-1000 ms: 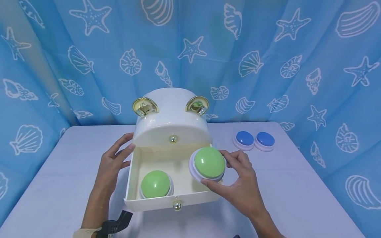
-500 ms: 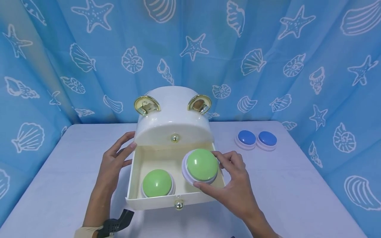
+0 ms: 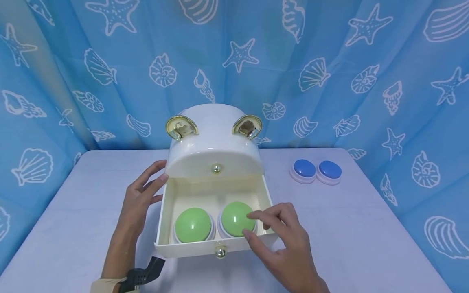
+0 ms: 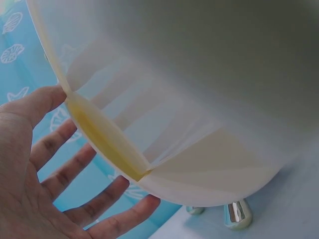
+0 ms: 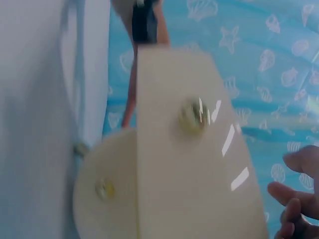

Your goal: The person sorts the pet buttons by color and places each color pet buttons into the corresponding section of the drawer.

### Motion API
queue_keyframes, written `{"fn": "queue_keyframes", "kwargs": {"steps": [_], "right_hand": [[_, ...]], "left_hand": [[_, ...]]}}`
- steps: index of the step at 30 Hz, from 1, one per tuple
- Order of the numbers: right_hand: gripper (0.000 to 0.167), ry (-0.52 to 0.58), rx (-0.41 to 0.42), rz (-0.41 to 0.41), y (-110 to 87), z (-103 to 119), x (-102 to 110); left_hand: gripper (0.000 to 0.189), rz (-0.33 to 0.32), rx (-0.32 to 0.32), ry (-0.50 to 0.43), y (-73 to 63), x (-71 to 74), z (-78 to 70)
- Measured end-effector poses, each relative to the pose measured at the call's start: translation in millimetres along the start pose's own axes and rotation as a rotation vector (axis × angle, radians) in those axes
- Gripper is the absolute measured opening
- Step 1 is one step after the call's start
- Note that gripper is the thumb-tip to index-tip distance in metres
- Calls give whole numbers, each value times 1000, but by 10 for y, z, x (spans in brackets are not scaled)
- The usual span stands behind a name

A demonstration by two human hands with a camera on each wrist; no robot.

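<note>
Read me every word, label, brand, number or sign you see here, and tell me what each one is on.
None that I can read.
The two green buttons, two blue buttons and white drawer box show no lettering.
The curtain has only shell and starfish drawings.
Any marking on the black wrist device is too small to tell.

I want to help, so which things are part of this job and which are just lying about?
In the job:
left green dome
right green dome
drawer
box

Just lying about, it seems:
left blue dome
right blue dome
</note>
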State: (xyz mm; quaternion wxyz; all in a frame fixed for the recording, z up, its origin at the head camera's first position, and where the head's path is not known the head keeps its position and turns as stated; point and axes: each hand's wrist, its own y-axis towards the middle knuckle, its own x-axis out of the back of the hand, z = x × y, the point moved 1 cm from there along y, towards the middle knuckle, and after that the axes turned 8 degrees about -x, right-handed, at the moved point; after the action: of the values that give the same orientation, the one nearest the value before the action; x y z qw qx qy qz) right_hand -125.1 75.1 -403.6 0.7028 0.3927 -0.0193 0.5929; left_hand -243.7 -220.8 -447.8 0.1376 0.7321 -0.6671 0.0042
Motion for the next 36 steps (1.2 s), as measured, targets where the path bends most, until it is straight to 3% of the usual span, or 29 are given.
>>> {"fn": "queue_keyframes", "kwargs": {"steps": [4,9,15,25,36], "right_hand": [[34,68,51,-80,-309,98,-129],[37,118,30,-53,-508,79,-315],[18,125,52,35,-489,-57,-568],[7,240,-186,122,-434,-1,-603],[5,245,-194,129,-396,-51,-595]], "left_hand": [[60,8,9,-10,9,34,18],[59,6,7,-25,51,40,7],[61,11,23,-35,27,38,8],[61,16,11,-39,29,24,9],[62,16,30,-44,10,9,8]]}}
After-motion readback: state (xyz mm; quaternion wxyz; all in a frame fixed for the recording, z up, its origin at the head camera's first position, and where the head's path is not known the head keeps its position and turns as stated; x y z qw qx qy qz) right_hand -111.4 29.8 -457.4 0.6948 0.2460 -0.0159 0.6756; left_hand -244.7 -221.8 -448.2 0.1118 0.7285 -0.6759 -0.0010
